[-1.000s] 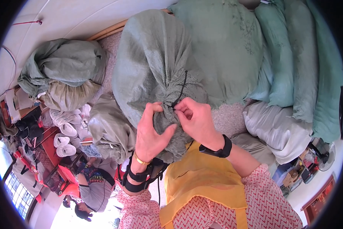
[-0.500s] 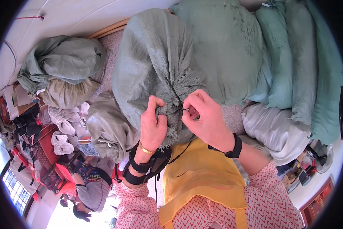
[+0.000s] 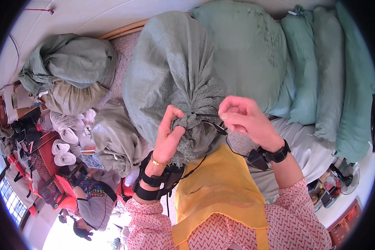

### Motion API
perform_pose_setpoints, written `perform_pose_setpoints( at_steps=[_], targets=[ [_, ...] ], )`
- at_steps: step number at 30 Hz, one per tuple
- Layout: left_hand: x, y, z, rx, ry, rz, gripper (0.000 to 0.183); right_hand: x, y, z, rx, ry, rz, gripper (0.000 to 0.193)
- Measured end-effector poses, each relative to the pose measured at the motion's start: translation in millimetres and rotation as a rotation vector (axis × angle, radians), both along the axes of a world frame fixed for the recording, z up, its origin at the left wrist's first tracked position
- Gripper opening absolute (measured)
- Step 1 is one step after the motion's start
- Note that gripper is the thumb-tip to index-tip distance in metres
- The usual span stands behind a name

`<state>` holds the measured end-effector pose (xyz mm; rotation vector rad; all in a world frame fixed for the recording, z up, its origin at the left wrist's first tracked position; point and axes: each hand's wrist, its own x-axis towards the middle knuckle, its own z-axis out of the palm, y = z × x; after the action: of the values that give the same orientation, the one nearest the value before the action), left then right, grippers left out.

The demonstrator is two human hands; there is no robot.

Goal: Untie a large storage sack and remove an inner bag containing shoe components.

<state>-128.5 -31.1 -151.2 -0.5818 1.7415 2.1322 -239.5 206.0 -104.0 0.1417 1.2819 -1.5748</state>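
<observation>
**Two hands cinch a tie round the gathered neck of a green sack**

Head view. The big grey-green woven sack stands at the centre, just beyond the person's chest, bulging and evidently packed full, though its contents are hidden by the cloth. Its frayed, bunched mouth points toward the person. The left hand is curled closed round the left side of that bunch, thumb up, squeezing the cloth together so the neck keeps narrow. The right hand sits just right of the bunch, fingers folded with the fingertips pinched on a thin dark tie that runs from the neck to the hand; it looks drawn taut, which fits a sideways pull against the left hand's grip. Both wrists carry black strapped bands, and a yellow apron hangs over a red patterned top.

Far and to the right, several paler green filled sacks stand side by side, touching, with a pale grey one lying near them. Far left, two slumped olive-grey sacks are piled together, and a smaller grey sack rests just left of the hands. Beside it lie white rolled bundles, and another person sits at the near left.
</observation>
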Motion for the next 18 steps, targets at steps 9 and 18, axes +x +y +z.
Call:
perform_pose_setpoints(
  at_steps=[9,18],
  targets=[
    [6.9,-2.7,0.9,0.168,-0.116,0.105,0.04,-0.9,-3.7,2.5,0.307,0.671,-0.468,0.026],
    [8.7,-0.2,7.7,0.24,-0.154,0.152,0.039,51.2,-12.7,-39.3,0.445,1.128,0.102,0.013]
  ],
)
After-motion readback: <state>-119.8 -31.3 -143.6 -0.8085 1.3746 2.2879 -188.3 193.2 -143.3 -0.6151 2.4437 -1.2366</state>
